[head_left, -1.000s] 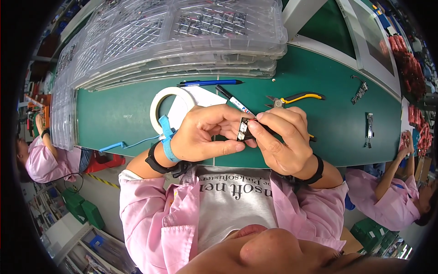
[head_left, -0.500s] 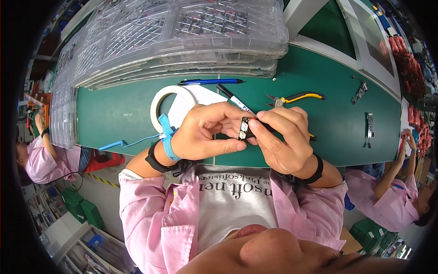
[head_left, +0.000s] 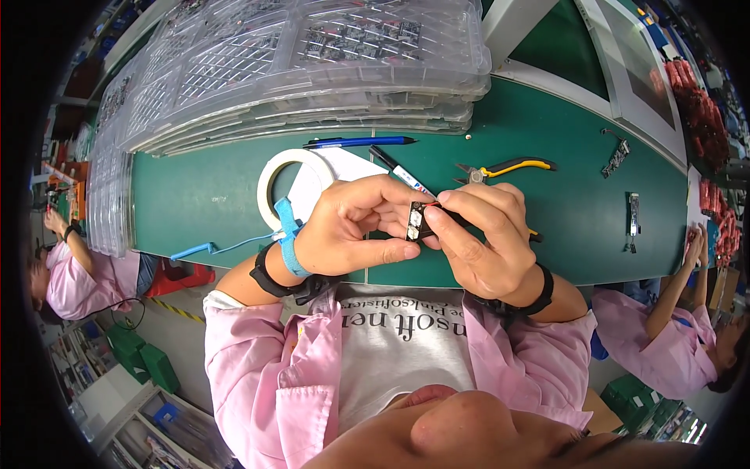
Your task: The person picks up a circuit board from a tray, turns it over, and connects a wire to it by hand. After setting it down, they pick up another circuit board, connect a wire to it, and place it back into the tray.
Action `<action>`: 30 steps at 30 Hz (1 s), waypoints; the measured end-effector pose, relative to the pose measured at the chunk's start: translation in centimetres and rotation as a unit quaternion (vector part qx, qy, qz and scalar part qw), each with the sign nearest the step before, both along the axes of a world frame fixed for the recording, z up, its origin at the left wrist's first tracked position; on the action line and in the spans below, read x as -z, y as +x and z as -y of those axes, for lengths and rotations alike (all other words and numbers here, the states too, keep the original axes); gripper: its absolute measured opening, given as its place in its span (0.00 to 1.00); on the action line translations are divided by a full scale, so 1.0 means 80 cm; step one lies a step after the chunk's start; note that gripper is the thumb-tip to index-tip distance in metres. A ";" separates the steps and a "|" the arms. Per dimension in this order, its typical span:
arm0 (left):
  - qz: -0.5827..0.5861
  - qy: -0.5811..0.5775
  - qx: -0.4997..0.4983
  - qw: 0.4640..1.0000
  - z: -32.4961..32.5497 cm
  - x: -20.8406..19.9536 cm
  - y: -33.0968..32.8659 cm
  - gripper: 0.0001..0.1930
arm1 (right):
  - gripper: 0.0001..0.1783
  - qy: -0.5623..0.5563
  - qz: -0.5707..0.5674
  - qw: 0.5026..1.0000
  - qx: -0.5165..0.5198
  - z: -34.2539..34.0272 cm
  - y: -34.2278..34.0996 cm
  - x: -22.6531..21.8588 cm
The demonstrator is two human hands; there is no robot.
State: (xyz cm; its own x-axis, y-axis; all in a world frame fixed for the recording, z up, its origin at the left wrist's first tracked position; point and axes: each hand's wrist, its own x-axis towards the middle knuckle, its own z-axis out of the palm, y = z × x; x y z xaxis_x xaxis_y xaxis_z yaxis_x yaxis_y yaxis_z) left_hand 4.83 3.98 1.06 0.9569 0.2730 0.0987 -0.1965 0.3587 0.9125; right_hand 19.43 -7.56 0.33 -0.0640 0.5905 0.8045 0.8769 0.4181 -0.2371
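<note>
A small black circuit board [head_left: 415, 227] with pale square parts and a bit of red wire is held upright between my hands, above the table near its front edge. My left hand [head_left: 344, 227] curls around its left side, fingers behind it and thumb along its lower end. My right hand [head_left: 492, 238] pinches its right side between thumb and forefinger. Part of the board is hidden by the right fingers. A blue wrist strap [head_left: 289, 238] with a cord circles my left wrist. Just beyond the hands lies a white marker with a black cap [head_left: 400, 169].
Stacked clear plastic trays [head_left: 312, 86] of boards fill the back left. A tape roll [head_left: 269, 181] on white paper, a blue pen [head_left: 367, 141] and yellow-black cutters [head_left: 508, 166] lie on the green table [head_left: 570, 234]. Two loose boards [head_left: 632, 219] lie right. Co-workers sit on both sides.
My hands and the circuit board stay almost in place. The left co-worker's hand has moved lower, and the right co-worker's hands have come together.
</note>
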 end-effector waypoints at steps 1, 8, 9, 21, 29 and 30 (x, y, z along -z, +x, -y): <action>-0.002 -0.008 0.001 1.000 0.000 0.000 0.000 0.21 | 0.15 0.001 0.001 1.000 0.000 0.000 0.000 -0.001; 0.009 0.011 -0.001 1.000 0.000 0.000 0.000 0.21 | 0.15 -0.001 0.003 1.000 -0.003 0.000 -0.001 -0.002; 0.009 0.014 0.000 1.000 0.000 0.000 0.000 0.21 | 0.15 0.001 0.002 1.000 -0.003 -0.001 -0.001 -0.001; 0.001 0.149 -0.024 0.989 -0.002 0.004 -0.001 0.21 | 0.15 -0.006 -0.001 1.000 -0.009 0.000 0.001 -0.001; -0.010 -0.015 0.006 1.000 0.001 -0.002 0.001 0.21 | 0.15 0.001 0.016 1.000 -0.003 0.002 0.001 -0.003; -0.010 -0.014 0.006 1.000 0.000 -0.002 0.002 0.21 | 0.15 0.003 0.018 1.000 -0.002 0.001 0.001 -0.003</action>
